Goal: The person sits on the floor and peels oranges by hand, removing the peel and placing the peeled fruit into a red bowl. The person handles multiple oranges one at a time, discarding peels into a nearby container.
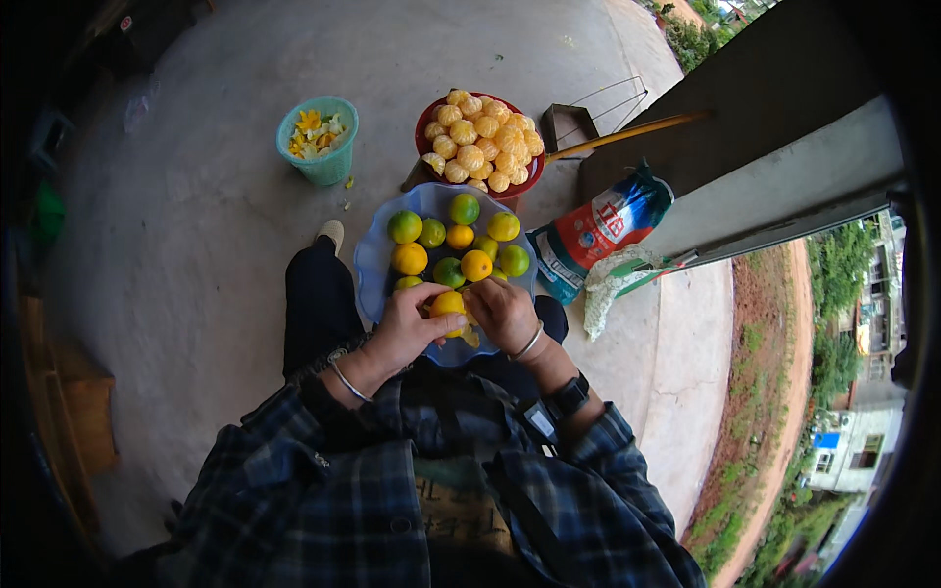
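Observation:
My left hand (404, 327) holds a yellow-orange citrus fruit (446, 304) over the near edge of a blue scalloped plastic tray (371, 253). At the fruit's right side, my right hand (501, 312) pinches with bent fingers at its peel, and a loose flap of peel (470, 336) hangs below. Green and orange unpeeled citrus fruits (406, 259) lie in the tray. Beyond it a red bowl (422, 126) is heaped with peeled citrus fruits (487, 127). Farther left, a turquoise plastic basket (327, 167) holds pieces of peel (316, 134).
Right of the tray lie a red and blue printed bag (610, 224) and a pale patterned cloth (610, 290). Behind them are a metal dustpan (570, 126) and a wooden stick (632, 134) by a wall. Peel scraps (349, 181) lie on the concrete floor near the basket.

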Demonstrator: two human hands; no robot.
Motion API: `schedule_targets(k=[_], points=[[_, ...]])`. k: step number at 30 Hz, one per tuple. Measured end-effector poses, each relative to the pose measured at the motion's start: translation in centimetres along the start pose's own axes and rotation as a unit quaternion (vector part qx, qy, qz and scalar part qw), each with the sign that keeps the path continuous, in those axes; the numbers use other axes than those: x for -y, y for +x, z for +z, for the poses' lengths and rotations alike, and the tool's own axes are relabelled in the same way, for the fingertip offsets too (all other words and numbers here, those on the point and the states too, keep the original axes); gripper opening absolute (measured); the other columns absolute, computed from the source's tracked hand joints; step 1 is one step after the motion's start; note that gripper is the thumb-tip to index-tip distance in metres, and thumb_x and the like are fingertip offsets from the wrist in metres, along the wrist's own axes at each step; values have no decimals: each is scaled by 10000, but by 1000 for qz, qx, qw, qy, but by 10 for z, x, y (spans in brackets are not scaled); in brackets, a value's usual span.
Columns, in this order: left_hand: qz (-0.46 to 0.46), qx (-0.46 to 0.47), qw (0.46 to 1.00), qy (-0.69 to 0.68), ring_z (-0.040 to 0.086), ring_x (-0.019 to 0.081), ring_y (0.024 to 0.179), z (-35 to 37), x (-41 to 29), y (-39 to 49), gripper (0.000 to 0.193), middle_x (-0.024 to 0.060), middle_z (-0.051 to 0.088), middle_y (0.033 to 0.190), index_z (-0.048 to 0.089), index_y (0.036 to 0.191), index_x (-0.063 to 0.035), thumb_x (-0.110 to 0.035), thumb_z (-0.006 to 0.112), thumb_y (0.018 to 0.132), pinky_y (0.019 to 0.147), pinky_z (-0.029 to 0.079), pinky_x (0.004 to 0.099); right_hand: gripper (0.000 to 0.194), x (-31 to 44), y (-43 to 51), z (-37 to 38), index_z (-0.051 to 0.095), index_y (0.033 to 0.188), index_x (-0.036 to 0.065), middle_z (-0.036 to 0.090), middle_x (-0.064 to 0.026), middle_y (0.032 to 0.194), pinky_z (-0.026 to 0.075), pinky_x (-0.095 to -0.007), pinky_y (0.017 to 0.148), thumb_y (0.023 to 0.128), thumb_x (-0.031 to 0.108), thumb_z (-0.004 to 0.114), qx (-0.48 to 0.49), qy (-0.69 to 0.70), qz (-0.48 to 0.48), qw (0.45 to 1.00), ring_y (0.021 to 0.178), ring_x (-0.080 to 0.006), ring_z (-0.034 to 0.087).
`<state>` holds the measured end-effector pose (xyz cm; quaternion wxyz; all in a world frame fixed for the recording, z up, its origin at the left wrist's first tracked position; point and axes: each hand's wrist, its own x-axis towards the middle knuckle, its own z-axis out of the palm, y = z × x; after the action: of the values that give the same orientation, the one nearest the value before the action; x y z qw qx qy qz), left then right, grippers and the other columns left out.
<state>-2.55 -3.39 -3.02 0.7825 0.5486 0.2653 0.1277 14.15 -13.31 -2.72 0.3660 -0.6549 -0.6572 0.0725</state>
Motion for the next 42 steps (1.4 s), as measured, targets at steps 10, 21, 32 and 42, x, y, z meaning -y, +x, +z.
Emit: schedule_targets(k=[10,21,32,42], points=[[26,15,999,-38,616,94,770,0,0,3,417,69,637,980,575,1187,35,-128,736,839,650,524,216,244,-4,-15,-2,609,1010,1,643,-114,795,512,-308,604,922,227,639,47,234,221,945,697,-217,646],[14,45,996,-76,625,105,852,0,-11,0,443,75,623,1048,547,1227,35,-185,706,876,655,540,206,205,-3,-14,-14,640,959,-23,621,-58,713,489,-252,554,944,181,625,47,297,235,924,594,-125,601],[31,58,993,-95,634,102,887,1,-11,-2,446,71,633,1061,544,1236,30,-132,717,858,723,535,212,139,3,-9,-14,637,941,-16,630,-111,737,509,-309,598,909,120,636,5,155,186,970,636,-218,629],[63,55,994,-67,598,87,913,3,-9,3,454,46,612,1059,540,1239,4,-83,723,832,815,514,236,266,10,-3,-21,650,988,-39,627,-43,779,489,-231,590,902,210,687,22,313,231,921,671,-87,587]])
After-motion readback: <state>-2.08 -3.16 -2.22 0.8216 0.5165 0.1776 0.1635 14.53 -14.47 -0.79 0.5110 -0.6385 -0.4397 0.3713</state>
